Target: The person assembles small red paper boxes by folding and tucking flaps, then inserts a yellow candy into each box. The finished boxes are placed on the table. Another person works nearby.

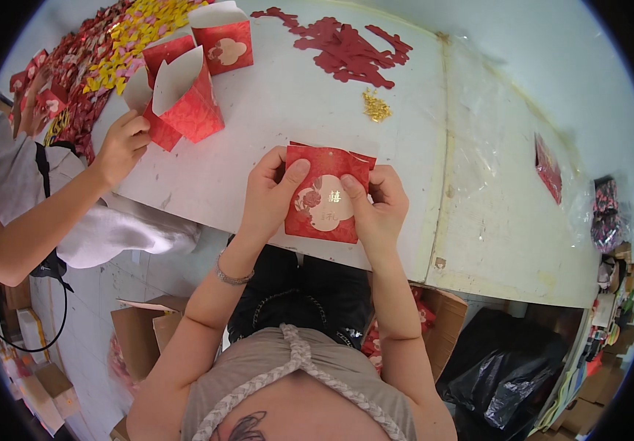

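Between my two hands is a red paper gift box (298, 220) with a pale round flower-shaped emblem on its front. It is held upright over the table's front edge, its top edges slightly apart. My left hand (274, 187) grips its left side, thumb on the front and fingers behind. Likewise, my right hand (379, 202) is closed on the right side, thumb against the emblem. Beyond the box lie a small heap of gold fasteners (376, 106) and a pile of dark red ribbon strips (346, 51).
A co-worker's hand (123, 147) touches open red boxes (192, 99) at the left. Behind them lie heaps of yellow and pink wrapped pieces (137, 37). A flat red packet (548, 167) rests on the right tabletop (508, 242). Cardboard boxes (445, 327) and a black plastic bag (504, 367) stand below.
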A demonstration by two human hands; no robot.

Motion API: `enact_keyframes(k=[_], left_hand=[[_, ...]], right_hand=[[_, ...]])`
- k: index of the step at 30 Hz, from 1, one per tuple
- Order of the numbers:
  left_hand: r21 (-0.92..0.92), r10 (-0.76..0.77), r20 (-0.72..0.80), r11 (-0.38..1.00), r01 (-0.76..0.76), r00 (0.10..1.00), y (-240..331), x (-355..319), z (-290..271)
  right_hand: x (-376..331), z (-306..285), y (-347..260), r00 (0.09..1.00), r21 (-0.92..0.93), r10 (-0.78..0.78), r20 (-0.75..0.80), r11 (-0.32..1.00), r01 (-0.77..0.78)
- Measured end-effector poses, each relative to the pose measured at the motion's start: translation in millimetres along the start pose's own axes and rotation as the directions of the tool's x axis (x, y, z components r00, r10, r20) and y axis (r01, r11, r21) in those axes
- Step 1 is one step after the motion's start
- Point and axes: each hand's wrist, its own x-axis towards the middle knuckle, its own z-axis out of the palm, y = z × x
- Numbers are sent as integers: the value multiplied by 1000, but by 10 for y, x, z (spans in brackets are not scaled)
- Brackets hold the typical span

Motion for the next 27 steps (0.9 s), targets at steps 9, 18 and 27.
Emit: enact_keyframes(k=[9,18,27], left_hand=[[-151,-59,-42,987,52,997,88,34,124],[-71,-148,109,985,156,983,0,83,-39],[168,-57,112,985,38,992,-13,85,-97]], right_hand=[[105,152,3,978,135,203,-52,972,-195],[153,132,30,966,177,254,42,950,-257],[45,104,107,998,71,39,40,997,-42]])
